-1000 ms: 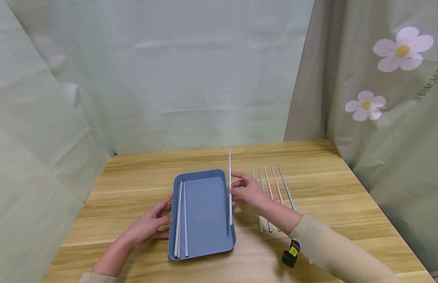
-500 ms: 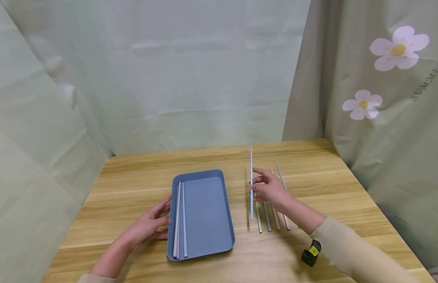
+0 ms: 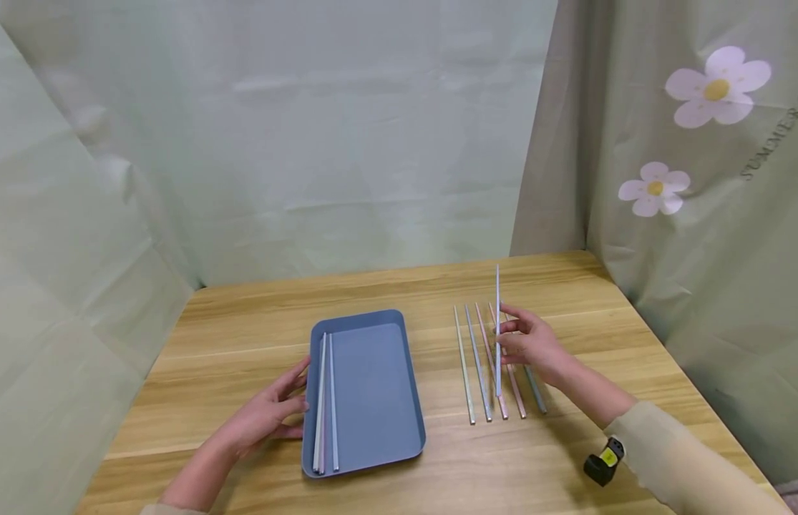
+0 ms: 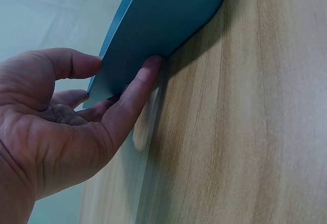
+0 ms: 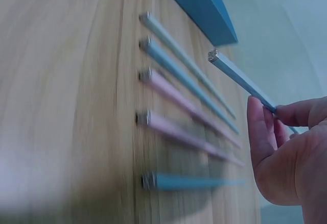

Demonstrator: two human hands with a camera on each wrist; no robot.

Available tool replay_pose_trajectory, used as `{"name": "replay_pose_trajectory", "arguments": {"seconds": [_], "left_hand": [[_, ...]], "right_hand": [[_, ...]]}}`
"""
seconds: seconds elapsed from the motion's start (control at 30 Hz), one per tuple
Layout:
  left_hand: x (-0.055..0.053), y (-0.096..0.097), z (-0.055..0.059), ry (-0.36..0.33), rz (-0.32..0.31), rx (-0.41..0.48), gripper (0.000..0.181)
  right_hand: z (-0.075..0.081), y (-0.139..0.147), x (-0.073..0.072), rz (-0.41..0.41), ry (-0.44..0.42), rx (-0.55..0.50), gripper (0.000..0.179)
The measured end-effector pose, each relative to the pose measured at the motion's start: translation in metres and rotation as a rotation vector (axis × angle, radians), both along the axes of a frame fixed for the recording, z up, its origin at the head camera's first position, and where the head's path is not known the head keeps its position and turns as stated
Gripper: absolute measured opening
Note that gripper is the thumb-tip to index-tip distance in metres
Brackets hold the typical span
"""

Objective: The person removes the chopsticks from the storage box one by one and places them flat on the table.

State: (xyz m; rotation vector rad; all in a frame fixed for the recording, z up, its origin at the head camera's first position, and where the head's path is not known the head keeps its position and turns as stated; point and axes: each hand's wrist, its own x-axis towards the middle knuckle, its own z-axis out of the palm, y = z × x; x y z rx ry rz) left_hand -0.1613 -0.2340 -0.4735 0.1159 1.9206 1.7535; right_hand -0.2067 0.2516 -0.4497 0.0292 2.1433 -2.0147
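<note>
My right hand [image 3: 534,347] pinches a pale blue chopstick [image 3: 498,372] between thumb and fingers, above a row of chopsticks on the table. That row has a pale green chopstick [image 3: 464,372], a blue one [image 3: 479,372], two pink ones and a blue-green one [image 3: 536,392], partly behind the hand. In the right wrist view the held chopstick [image 5: 240,78] is apart from those below. My left hand [image 3: 266,415] holds the left side of a blue-grey tray [image 3: 379,393], thumb at the rim, fingers against the outer wall [image 4: 148,25]. A few chopsticks [image 3: 322,408] lie along the tray's left side.
The wooden table [image 3: 237,322] reaches back to a pale curtain [image 3: 373,143]. Another curtain with flower prints [image 3: 656,188] hangs at the right. A small black device with a yellow patch [image 3: 602,461] is at the right sleeve.
My right hand has carried the pale blue chopstick rightward, from the tray's right edge to over the row of chopsticks. My left hand keeps its place at the tray.
</note>
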Motion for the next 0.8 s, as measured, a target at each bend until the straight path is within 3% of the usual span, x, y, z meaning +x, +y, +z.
{"name": "replay_pose_trajectory", "arguments": {"seconds": [0.2, 0.5, 0.8], "left_hand": [[0.000, 0.000, -0.001, 0.000, -0.007, 0.003, 0.085], [-0.001, -0.001, -0.002, 0.003, -0.009, -0.003, 0.085], [0.000, 0.000, -0.001, 0.004, -0.006, -0.005, 0.086]], "right_hand": [[0.002, 0.028, -0.002, 0.004, -0.008, 0.040, 0.073], [-0.002, 0.071, -0.007, 0.100, -0.059, 0.084, 0.074], [-0.011, 0.093, -0.011, 0.150, -0.135, 0.119, 0.073]]}}
